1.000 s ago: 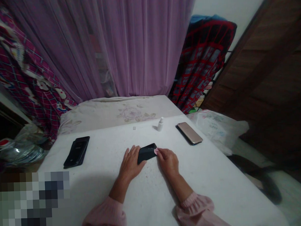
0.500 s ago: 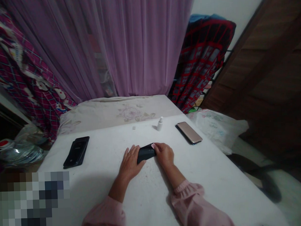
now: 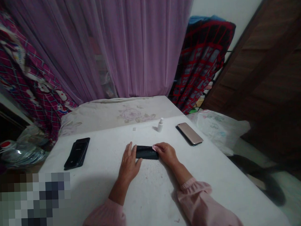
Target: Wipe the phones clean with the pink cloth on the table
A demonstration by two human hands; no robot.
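Note:
A black phone (image 3: pixel 146 152) lies on the white table between my hands. My left hand (image 3: pixel 129 163) rests at its left end, fingers stretched and thumb along the near edge. Over the right end is my right hand (image 3: pixel 166 154), its fingers pinched on a small pink piece of cloth (image 3: pixel 155 148) that touches the phone. Beyond the phone a small white bottle (image 3: pixel 160 125) stands upright, with a tiny pale square (image 3: pixel 134 129) to its left.
Dark phones (image 3: pixel 78 153) lie stacked at the left of the table (image 3: pixel 106 193). A gold phone (image 3: pixel 190 133) on something dark lies near the right edge. Past that edge is a plastic bag (image 3: pixel 217 127). Purple curtains (image 3: pixel 148 44) hang behind.
The black phone has turned from a slant to nearly level. My right hand has shifted slightly right with the pink cloth, and my left hand's grip has loosened.

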